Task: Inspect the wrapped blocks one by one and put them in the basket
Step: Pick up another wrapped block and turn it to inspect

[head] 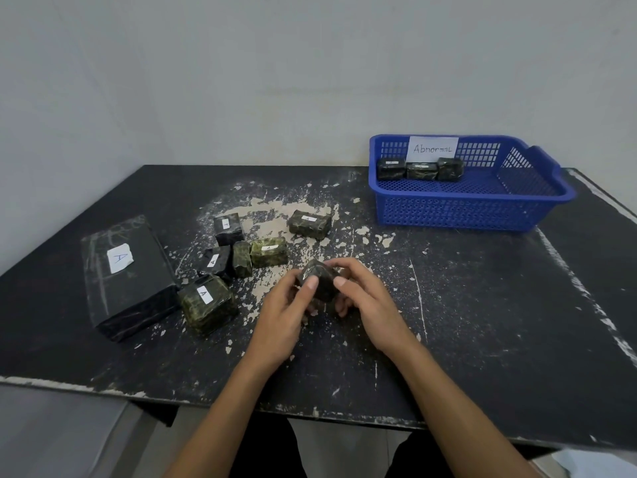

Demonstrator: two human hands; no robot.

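While the worn black table (482,322), its paint flaked pale in the middle, fills most of the view, a blue perforated plastic basket (448,212) sits on it at about two o'clock from the hands, well apart from them. At nine o'clock lies a large flat black slab wrapped in clear film (138,288), bearing a white "A" label. The left hand (281,315) and right hand (368,305) meet over the table's middle, fingers curled underneath and thumbs pressed on top of a small dark film-wrapped block (320,281), gripping it between them. Six similar dark-green wrapped blocks (269,251) lie clustered between nine and twelve o'clock of the hands. Three more wrapped blocks (418,170) stand in a row along the basket's far wall, under a white paper sign reading "Abnormal" (433,149).
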